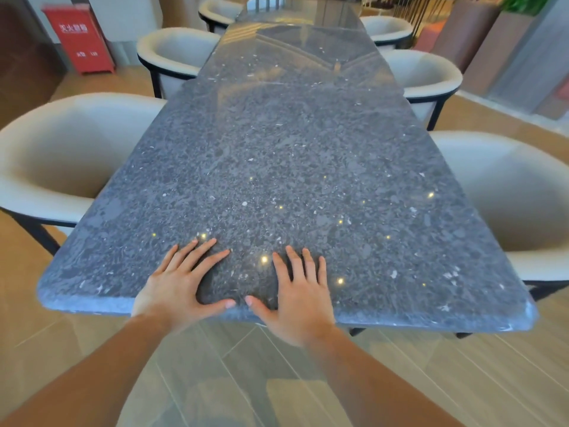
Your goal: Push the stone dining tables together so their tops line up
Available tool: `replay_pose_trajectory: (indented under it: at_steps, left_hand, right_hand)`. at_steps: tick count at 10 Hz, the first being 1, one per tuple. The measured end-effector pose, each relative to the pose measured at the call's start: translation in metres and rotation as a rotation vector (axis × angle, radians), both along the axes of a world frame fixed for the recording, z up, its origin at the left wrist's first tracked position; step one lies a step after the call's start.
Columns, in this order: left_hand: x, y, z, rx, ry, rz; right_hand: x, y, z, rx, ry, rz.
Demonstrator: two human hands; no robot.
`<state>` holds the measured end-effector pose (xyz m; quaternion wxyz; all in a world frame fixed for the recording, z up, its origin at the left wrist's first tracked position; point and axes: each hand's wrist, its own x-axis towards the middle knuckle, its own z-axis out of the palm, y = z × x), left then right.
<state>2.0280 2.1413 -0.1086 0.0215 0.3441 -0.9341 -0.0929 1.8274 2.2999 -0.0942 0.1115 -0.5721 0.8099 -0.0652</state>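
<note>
Cream tub chairs [61, 167] both sides; tan plank floor [462, 380]; red cabinet [80, 38] (far left).

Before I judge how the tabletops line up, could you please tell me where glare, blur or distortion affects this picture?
Head view: light glints dot the near tabletop around the left hand and right hand; broad reflections wash over the far tabletops, obscuring joins; the wide-angle lens bows the table edges; the red cabinet looks soft.

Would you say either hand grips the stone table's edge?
No, the left hand and right hand lie flat on the stone table, fingers straight.
</note>
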Motion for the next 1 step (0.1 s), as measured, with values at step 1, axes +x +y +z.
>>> replay_pose_trajectory:
  at_steps: [1]
  left_hand:
    - [-0.0276,0.0229,0.0575,0.256,0.415,0.201]
  right_hand:
    - [-0.0362,0.0298,0.0644,-0.329,-0.330,-0.033]
